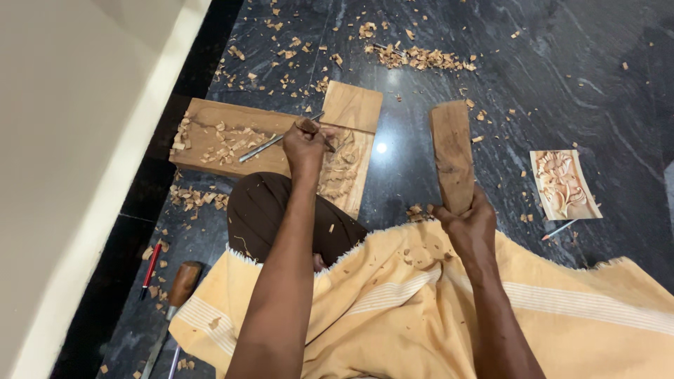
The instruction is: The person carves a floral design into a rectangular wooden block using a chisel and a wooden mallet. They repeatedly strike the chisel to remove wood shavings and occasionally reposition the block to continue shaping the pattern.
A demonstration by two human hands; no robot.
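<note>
Chisel (309, 128) gripped in left hand (304, 149) fingers | flat brown mallet (451, 156) clasped upright by right hand (469, 226)

Floor (562, 77): dark polished stone, glossy, with pale veining; carving panel (344, 172): pale bare wood, matt, its cut relief rough; mallet block (451, 154): darker brown wood, worn and dull; chisel (270, 142): bright metal shank, smooth; lap cloth (421, 309): yellow woven fabric, matt, frayed at the edge; shavings (421, 57): dry, rough wood chips; small carved plaque (564, 184): light unfinished wood.
</note>
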